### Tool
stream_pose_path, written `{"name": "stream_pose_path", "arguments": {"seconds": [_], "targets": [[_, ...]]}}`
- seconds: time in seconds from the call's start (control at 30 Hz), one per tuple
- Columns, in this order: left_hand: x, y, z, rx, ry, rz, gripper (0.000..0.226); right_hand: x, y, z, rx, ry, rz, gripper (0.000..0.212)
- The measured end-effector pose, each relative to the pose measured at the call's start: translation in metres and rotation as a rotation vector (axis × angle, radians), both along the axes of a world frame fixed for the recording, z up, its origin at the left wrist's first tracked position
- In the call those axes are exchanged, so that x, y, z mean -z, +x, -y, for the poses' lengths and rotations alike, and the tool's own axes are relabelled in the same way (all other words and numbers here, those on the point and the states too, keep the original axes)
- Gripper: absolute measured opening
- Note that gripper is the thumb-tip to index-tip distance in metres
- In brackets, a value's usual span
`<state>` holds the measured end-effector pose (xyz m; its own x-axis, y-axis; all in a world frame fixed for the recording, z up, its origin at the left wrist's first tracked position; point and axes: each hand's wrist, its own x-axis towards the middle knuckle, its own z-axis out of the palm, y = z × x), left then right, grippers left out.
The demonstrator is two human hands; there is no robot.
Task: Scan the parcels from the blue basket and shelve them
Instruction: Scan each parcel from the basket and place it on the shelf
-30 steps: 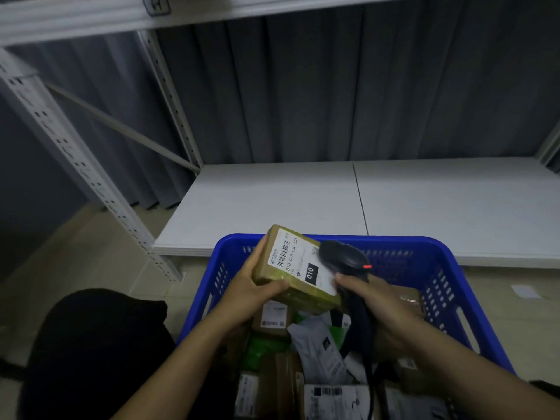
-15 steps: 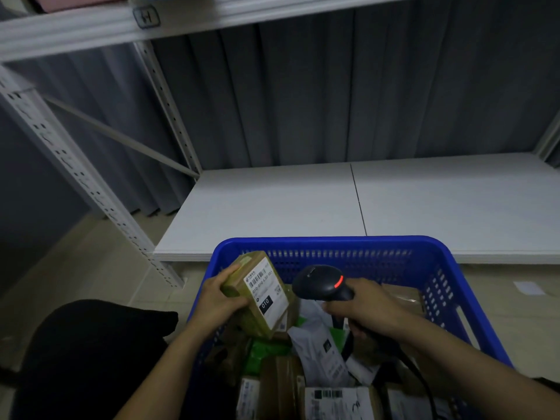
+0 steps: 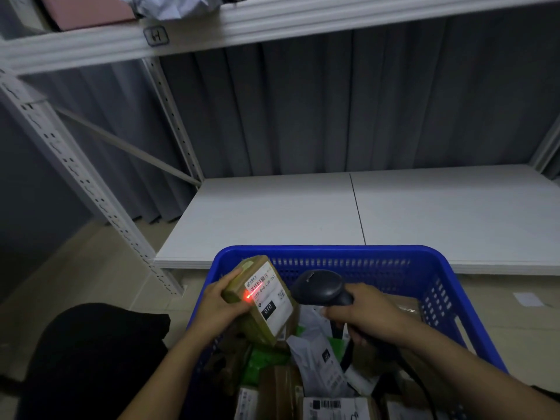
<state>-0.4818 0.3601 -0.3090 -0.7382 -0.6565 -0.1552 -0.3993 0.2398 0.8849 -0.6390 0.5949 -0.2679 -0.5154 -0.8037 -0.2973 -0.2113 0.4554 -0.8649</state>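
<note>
My left hand (image 3: 219,307) grips a small brown box parcel (image 3: 261,301) over the left part of the blue basket (image 3: 394,259). Its white label, marked 010, faces right. A red scan line crosses the barcode and reaches my thumb. My right hand (image 3: 368,316) holds a black handheld scanner (image 3: 321,287) by its handle, head aimed left at the label from a short gap. Below both hands, several more parcels (image 3: 315,359) fill the basket: brown boxes, white bags, a green bag.
A low white shelf board (image 3: 333,210) lies just behind the basket. An upper shelf (image 3: 272,22) carries a pink parcel and a grey bag. Perforated steel uprights (image 3: 75,177) stand at left. Grey curtain behind. My dark trouser leg (image 3: 91,359) fills the lower left.
The box went from lifted, label facing up, to tilted with its label facing the scanner. The scanner swung to point left, and a red line now falls on the barcode.
</note>
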Motion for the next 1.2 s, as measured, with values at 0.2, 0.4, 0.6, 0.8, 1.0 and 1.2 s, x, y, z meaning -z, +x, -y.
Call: {"name": "stream_pose_path", "arguments": {"seconds": [0.2, 0.4, 0.6, 0.8, 1.0, 1.2], "targets": [[-0.023, -0.007, -0.014, -0.025, 0.113, -0.125, 0.063, -0.008, -0.003, -0.014, 0.179, -0.109, 0.044, 0.020], [-0.070, -0.050, -0.039, 0.021, 0.200, -0.313, 0.056, -0.035, -0.012, -0.040, 0.530, -0.382, 0.206, 0.013], [-0.147, -0.099, -0.087, 0.159, 0.092, -0.439, 0.047, -0.090, -0.019, -0.059, 0.702, -0.624, 0.106, 0.016], [-0.219, -0.118, -0.109, 0.486, -0.135, -0.361, 0.075, -0.160, -0.033, -0.085, 0.819, -0.816, 0.066, 0.018], [-0.283, -0.131, -0.113, 0.615, -0.262, -0.411, 0.066, -0.220, -0.040, -0.108, 0.874, -0.893, -0.015, 0.021], [-0.337, -0.143, -0.106, 0.669, -0.265, -0.479, 0.089, -0.269, -0.044, -0.116, 0.851, -0.986, -0.062, 0.024]]}}
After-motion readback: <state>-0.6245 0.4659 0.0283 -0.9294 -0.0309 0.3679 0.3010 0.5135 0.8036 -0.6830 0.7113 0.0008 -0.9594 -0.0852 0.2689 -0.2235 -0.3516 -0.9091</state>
